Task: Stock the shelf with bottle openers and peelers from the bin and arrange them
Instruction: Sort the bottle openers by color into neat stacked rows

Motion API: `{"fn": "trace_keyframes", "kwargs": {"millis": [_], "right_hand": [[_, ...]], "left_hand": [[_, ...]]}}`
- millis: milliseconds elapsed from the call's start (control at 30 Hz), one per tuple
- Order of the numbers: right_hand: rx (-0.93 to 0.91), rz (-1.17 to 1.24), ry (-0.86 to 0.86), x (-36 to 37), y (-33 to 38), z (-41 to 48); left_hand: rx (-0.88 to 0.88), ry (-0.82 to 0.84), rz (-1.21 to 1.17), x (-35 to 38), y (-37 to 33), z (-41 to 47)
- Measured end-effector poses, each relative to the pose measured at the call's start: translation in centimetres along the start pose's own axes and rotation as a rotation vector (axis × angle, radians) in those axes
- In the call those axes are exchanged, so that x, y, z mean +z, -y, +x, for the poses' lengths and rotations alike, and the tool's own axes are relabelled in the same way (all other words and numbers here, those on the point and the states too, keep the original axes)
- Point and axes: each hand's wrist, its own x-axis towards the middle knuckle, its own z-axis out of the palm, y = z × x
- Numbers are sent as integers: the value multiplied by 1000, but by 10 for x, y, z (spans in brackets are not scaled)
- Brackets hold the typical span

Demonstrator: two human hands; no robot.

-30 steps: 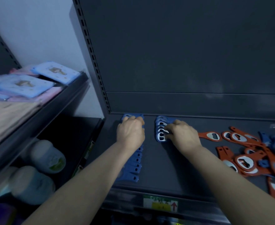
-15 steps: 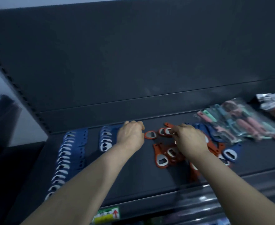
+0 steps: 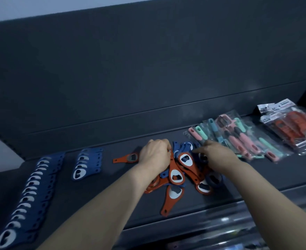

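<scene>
**Both hands in the mixed pile, blue rows laid to the left**

We noted the shelf (image 3: 112, 199) under dim light. The bin was not in view.

At far left ran a long row of blue openers (image 3: 27, 195), shingled one over the next with heads toward the front edge. Just beside it lay a shorter blue row (image 3: 87, 163), overlapped the same way. We judged the overlap was meant to save depth and keep each colour in its own lane.

At centre sat the loose pile of orange and blue openers (image 3: 177, 170), crossed at all angles and clearly unsorted. One orange opener (image 3: 126, 157) lay flat apart from the pile, between it and the short row. It may have marked where an orange lane would start.

The left hand (image 3: 155, 154) rested knuckles-up on the pile's left rear edge, fingers curled under. We could not tell whether they closed on an opener. The right hand (image 3: 219, 156) reached into the pile's right side, fingers buried among the pieces, and its grip was equally hidden.

To the right, bagged peelers (image 3: 238, 139) with pink and mint handles lay fanned. Red packaged items (image 3: 293, 127) lay beyond them.

We took the step as sorting the pile by colour, with much of the arranging still to do.
</scene>
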Motion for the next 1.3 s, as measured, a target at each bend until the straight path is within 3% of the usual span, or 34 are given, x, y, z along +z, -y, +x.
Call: {"fn": "trace_keyframes", "kwargs": {"millis": [233,400,567,800,1000,1133,1300], "right_hand": [[-121,-184,71,-16,-17,26],[-225,-142,42,-16,-22,37],[-261,-166,168,-24,-34,37],[-295,-206,206,-25,-26,46],[-312,-166,96,-20,-19,56],[-271,-172,95,-23,-25,55],[-225,-248,113,-27,-37,47]], "left_hand": [[-66,0,-49,6,-23,10],[-134,4,-50,10,-25,12],[-207,48,-58,18,-33,15],[-287,315,-4,9,-40,24],[-307,395,-39,4,-39,29],[-310,363,16,5,-42,30],[-338,176,12,12,-47,30]]}}
